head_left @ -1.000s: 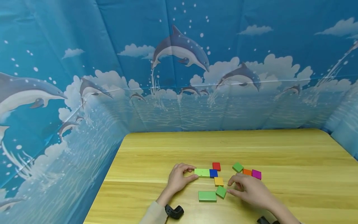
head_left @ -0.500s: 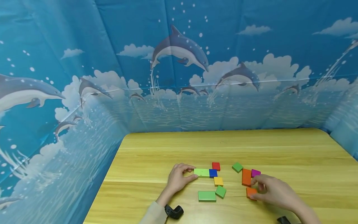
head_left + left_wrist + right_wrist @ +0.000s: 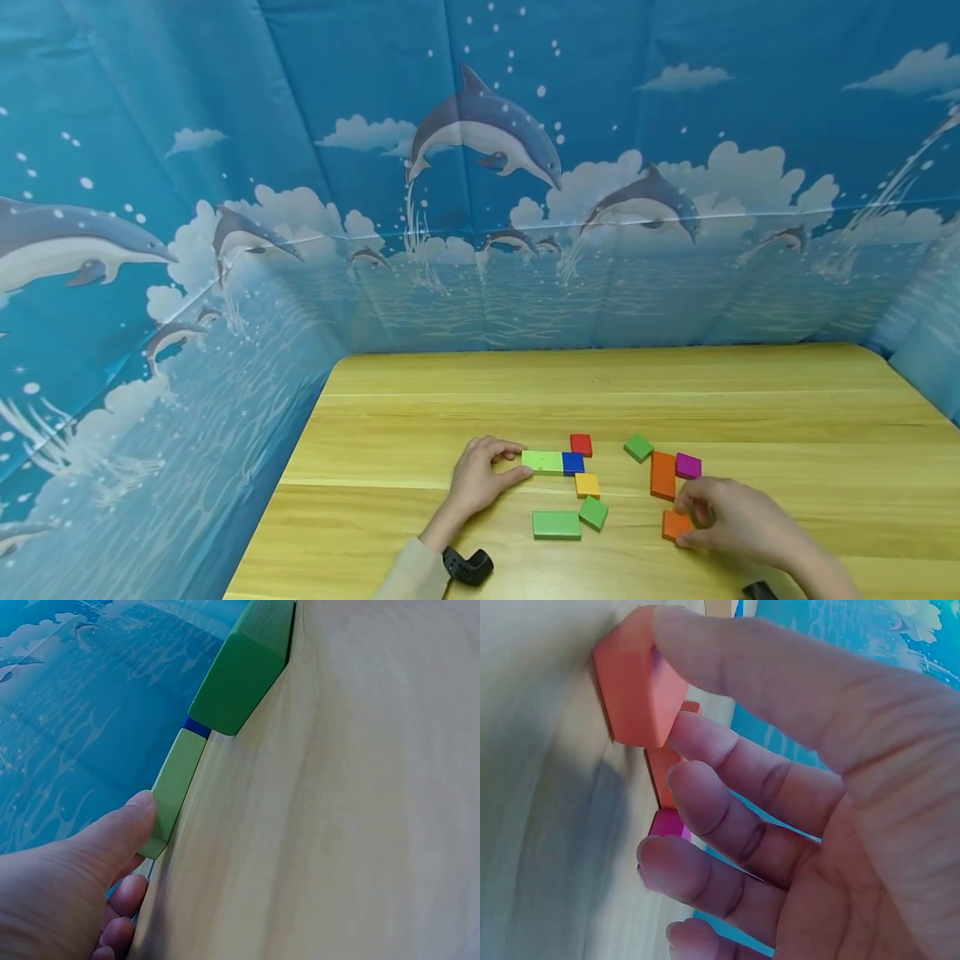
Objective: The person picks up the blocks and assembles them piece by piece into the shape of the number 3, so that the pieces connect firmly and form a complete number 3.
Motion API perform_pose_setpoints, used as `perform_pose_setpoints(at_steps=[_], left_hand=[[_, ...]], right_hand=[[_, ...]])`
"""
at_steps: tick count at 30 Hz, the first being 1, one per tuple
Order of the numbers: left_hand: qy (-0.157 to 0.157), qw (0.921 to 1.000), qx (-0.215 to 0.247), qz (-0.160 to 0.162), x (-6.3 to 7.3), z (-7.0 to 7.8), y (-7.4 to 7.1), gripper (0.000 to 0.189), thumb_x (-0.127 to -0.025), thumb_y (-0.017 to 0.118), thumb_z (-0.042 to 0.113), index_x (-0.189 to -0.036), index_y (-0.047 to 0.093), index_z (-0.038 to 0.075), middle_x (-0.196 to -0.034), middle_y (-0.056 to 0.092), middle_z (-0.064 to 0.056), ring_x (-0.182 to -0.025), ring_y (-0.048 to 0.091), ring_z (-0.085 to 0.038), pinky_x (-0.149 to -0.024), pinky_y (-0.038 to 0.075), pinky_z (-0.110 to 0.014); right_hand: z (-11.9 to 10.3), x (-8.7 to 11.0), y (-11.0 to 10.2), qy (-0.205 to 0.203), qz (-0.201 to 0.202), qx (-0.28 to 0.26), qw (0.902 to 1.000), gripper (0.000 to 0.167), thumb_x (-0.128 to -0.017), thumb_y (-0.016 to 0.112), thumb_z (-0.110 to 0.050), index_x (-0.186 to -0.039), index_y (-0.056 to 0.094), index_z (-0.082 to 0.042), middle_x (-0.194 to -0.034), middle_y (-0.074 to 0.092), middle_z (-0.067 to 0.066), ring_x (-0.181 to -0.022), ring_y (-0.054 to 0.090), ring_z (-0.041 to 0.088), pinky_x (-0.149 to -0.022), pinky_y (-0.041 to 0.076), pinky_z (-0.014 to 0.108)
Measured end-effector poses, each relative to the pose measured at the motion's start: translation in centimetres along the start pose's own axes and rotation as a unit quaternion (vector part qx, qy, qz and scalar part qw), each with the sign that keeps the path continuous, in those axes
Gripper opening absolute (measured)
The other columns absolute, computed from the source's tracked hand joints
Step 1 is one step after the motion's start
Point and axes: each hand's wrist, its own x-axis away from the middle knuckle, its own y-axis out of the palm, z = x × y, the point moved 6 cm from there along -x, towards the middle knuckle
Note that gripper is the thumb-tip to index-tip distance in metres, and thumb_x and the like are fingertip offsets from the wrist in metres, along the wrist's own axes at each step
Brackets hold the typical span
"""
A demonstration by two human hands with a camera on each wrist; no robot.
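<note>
On the wooden table, my left hand (image 3: 480, 477) holds the left end of a light green rectangular block (image 3: 542, 462) between thumb and index finger. A small blue block (image 3: 573, 463) lies against that block's right end. To the right, my right hand (image 3: 731, 518) pinches a small orange square block (image 3: 674, 525). In the right wrist view, the thumb and index finger lie on opposite sides of this orange block (image 3: 634, 694), while the other fingers are loosely bent. Just beyond it lies a longer orange-red block (image 3: 662, 475), with a magenta block (image 3: 688, 466) at its right.
Between the hands lie a red block (image 3: 581, 445), a yellow block (image 3: 587, 485), a small green block (image 3: 593, 513) and a longer green block (image 3: 557, 525). Another green square (image 3: 639, 447) sits further back. A dolphin-print curtain (image 3: 480, 292) stands behind the table (image 3: 450, 392).
My right hand has moved right, from beside the small green block to the orange square block, uncovering the longer orange-red block. The left hand has stayed in place.
</note>
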Motion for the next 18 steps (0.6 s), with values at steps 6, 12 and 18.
perform_pose_setpoints(at_steps=[6,12,18], left_hand=[[-0.001,1.0000,-0.002,0.000,0.0,0.1,-0.1,0.033,-0.080,0.071,0.049,-0.105,0.072,0.026,-0.089,0.059,0.015,-0.082,0.046,-0.006,-0.072,0.039,-0.025],[-0.005,1.0000,0.000,-0.003,0.1,0.2,-0.1,0.033,-0.080,0.072,0.048,-0.105,0.072,0.026,-0.090,0.058,0.015,-0.082,0.046,-0.006,-0.073,0.039,-0.025],[-0.008,1.0000,0.000,-0.004,0.1,0.2,-0.2,0.033,-0.080,0.072,0.048,-0.105,0.072,0.027,-0.089,0.058,0.015,-0.082,0.046,-0.006,-0.073,0.039,-0.025]], right_hand=[[-1.5,-0.1,0.7,-0.030,-0.011,-0.010,0.9994,0.033,-0.070,0.081,-0.044,-0.085,0.060,-0.021,-0.066,0.045,-0.012,-0.059,0.040,0.001,-0.053,0.032,0.025],[-3.4,-0.3,1.9,-0.052,-0.037,-0.023,0.9977,0.031,-0.071,0.080,-0.044,-0.084,0.060,-0.024,-0.065,0.045,-0.014,-0.058,0.040,0.001,-0.053,0.033,0.024],[-5.5,-0.6,3.3,-0.058,-0.069,-0.052,0.9945,0.027,-0.073,0.080,-0.041,-0.084,0.060,-0.027,-0.064,0.045,-0.014,-0.057,0.042,0.002,-0.053,0.035,0.024]])
